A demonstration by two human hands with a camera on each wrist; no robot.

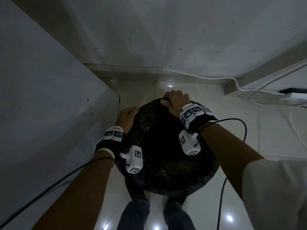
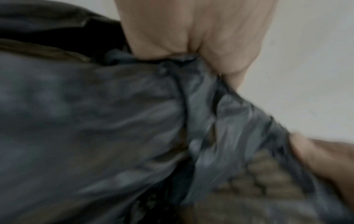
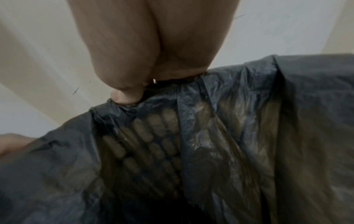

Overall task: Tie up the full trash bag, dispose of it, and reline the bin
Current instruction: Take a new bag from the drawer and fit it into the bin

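A black trash bag (image 1: 162, 146) lines a round bin on the pale floor in front of my feet. My left hand (image 1: 127, 117) grips the bag's edge at the far left of the rim, and my right hand (image 1: 176, 102) grips the edge at the far side. In the left wrist view my left hand (image 2: 193, 42) pinches bunched grey-black plastic (image 2: 201, 121), with the other hand (image 2: 329, 160) at the lower right. Under my right hand (image 3: 153, 50), in the right wrist view, the thin bag (image 3: 210, 136) shows the bin's mesh wall (image 3: 145, 142) through it.
The bin stands in a corner between a white wall (image 1: 166, 30) ahead and a grey panel (image 1: 41, 80) on the left. White cables (image 1: 216, 78) and a power strip (image 1: 295, 95) lie at the right. Black cords (image 1: 232, 120) trail from my wrists.
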